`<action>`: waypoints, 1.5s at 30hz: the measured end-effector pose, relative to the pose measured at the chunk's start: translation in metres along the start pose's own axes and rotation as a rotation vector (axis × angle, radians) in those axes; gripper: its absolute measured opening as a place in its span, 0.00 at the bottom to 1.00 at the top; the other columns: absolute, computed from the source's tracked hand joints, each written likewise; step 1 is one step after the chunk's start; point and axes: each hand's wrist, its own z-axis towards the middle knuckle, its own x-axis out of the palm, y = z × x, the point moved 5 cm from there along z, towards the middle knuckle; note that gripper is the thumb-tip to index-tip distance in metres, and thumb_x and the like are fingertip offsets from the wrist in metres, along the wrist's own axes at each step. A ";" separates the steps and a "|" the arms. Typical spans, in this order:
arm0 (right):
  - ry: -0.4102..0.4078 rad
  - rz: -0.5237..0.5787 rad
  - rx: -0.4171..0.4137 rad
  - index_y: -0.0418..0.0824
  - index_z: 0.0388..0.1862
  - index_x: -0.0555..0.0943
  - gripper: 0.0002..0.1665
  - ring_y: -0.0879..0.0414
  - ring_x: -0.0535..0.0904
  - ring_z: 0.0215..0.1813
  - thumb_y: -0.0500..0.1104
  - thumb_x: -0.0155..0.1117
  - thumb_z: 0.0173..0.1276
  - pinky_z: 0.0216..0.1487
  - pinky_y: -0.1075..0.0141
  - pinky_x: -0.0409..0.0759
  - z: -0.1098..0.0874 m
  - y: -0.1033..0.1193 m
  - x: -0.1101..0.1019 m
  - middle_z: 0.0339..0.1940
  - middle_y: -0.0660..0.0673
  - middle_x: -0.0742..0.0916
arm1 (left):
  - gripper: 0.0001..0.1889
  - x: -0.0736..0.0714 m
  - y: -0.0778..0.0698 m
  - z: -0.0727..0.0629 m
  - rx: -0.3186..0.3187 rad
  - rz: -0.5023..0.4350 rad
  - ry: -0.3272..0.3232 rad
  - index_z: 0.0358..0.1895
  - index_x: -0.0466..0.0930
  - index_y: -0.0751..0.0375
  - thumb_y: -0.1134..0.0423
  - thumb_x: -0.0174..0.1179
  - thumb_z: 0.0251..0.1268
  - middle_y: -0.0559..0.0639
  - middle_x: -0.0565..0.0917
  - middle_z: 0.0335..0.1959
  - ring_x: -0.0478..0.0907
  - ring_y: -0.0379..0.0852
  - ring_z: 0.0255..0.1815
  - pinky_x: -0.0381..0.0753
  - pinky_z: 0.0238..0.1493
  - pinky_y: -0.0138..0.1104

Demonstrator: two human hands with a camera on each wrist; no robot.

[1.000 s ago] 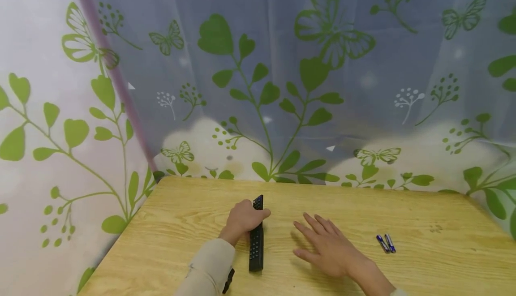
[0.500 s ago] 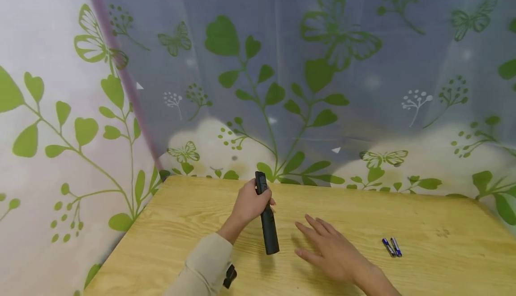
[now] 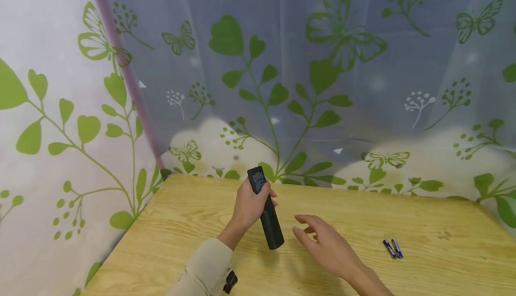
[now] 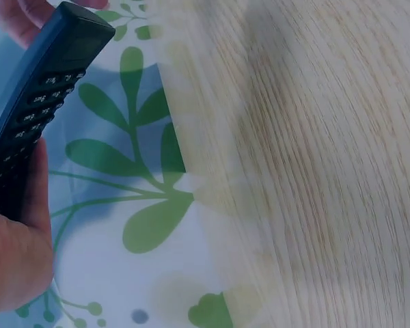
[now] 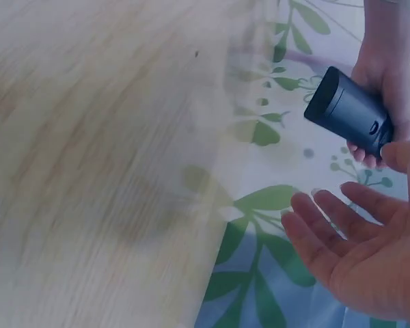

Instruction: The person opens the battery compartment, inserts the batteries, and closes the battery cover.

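My left hand (image 3: 251,203) grips a black remote control (image 3: 272,229) above the table, its back with a printed label turned up towards the head view. In the left wrist view the keypad side of the remote (image 4: 41,102) shows, with several rows of buttons. My right hand (image 3: 328,246) hovers just right of the remote's lower end, apart from it, fingers loosely bent and holding nothing. The right wrist view has the right hand (image 5: 369,253) with its fingers spread below the remote's end (image 5: 352,109).
Two blue and silver batteries (image 3: 393,248) lie side by side on the wooden table (image 3: 435,224), right of my right hand. A leaf-and-butterfly printed cloth (image 3: 278,85) hangs behind the table and along its left. A dark strap piece (image 3: 230,282) shows by the left sleeve.
My left hand has lifted the remote from the table and turned it from its side to back up. The right hand's fingers have bent from straight; it stays in nearly the same place.
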 end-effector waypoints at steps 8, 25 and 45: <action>0.066 0.161 0.120 0.42 0.63 0.72 0.37 0.53 0.81 0.38 0.68 0.51 0.69 0.30 0.58 0.81 0.002 0.006 0.005 0.49 0.46 0.80 | 0.11 0.007 -0.003 -0.003 0.039 -0.036 -0.031 0.47 0.70 0.68 0.61 0.50 0.73 0.58 0.82 0.31 0.83 0.62 0.31 0.86 0.29 0.39; 0.232 0.570 0.313 0.36 0.69 0.65 0.46 0.51 0.82 0.27 0.71 0.46 0.68 0.15 0.68 0.76 0.010 0.003 0.039 0.46 0.37 0.77 | 0.09 0.012 -0.033 -0.024 0.073 -0.075 -0.082 0.46 0.71 0.73 0.67 0.50 0.73 0.67 0.81 0.32 0.83 0.46 0.25 0.86 0.32 0.39; 0.291 0.685 0.319 0.33 0.66 0.67 0.44 0.53 0.78 0.28 0.68 0.47 0.69 0.29 0.60 0.85 0.008 0.003 0.051 0.42 0.37 0.76 | 0.07 0.012 -0.033 -0.034 0.097 -0.056 -0.125 0.45 0.71 0.69 0.67 0.50 0.73 0.67 0.81 0.30 0.83 0.59 0.28 0.86 0.31 0.40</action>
